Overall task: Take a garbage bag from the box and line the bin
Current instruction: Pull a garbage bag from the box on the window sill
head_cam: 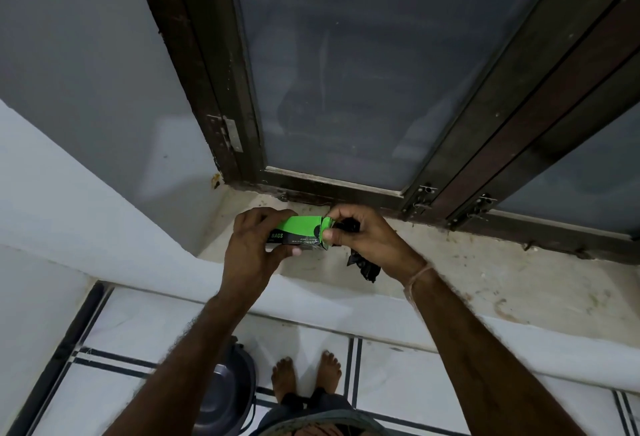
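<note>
My left hand (pixel 254 245) grips a green and black garbage bag box (pixel 300 233) above a stone window sill (pixel 485 276). At the box's open right end, my right hand (pixel 363 240) is closed on a black garbage bag (pixel 365 267). Part of the bag bunches between the fingers and a loose end hangs below the palm. A dark grey bin (pixel 227 397) stands on the tiled floor below, partly hidden by my left forearm.
A dark-framed window (pixel 381 72) with frosted glass rises behind the sill, with latches (pixel 424 198) at its base. A white wall ledge (pixel 104 221) runs along the left. My bare feet (pixel 306 378) stand on white tiles beside the bin.
</note>
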`<state>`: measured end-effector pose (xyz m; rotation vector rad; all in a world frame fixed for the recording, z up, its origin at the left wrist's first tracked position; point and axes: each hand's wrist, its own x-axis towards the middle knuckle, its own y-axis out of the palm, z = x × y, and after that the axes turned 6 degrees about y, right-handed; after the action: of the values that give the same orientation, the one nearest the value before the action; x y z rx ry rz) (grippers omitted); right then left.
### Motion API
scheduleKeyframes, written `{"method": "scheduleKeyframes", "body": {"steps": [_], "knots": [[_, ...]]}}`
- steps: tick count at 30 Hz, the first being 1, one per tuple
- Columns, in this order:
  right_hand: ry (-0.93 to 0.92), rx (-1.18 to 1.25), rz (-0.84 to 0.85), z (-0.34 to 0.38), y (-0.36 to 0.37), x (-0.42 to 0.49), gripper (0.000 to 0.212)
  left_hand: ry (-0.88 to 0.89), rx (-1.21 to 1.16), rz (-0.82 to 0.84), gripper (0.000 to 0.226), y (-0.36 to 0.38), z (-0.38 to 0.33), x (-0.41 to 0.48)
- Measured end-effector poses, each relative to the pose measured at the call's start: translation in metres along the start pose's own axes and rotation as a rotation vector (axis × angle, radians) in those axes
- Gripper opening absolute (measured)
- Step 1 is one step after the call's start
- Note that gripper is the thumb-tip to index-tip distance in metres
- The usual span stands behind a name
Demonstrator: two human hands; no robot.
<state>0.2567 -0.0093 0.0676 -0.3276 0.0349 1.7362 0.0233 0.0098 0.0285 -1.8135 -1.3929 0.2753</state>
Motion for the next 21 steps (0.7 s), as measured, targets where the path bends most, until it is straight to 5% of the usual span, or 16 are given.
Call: {"method": "scheduleKeyframes", "body": {"steps": [14,21], "knots": [[0.073,0.24,-0.188,-0.018,0.031,-0.011,0.026,-0.072,0.03,-0.022,0.058,0.005,0.009,-0.009],[0.135,0.076,-0.193,-0.039,0.041,0.007,0.043,-0.145,0.231,0.053,0.063,0.018,0.029,0.002]]}}
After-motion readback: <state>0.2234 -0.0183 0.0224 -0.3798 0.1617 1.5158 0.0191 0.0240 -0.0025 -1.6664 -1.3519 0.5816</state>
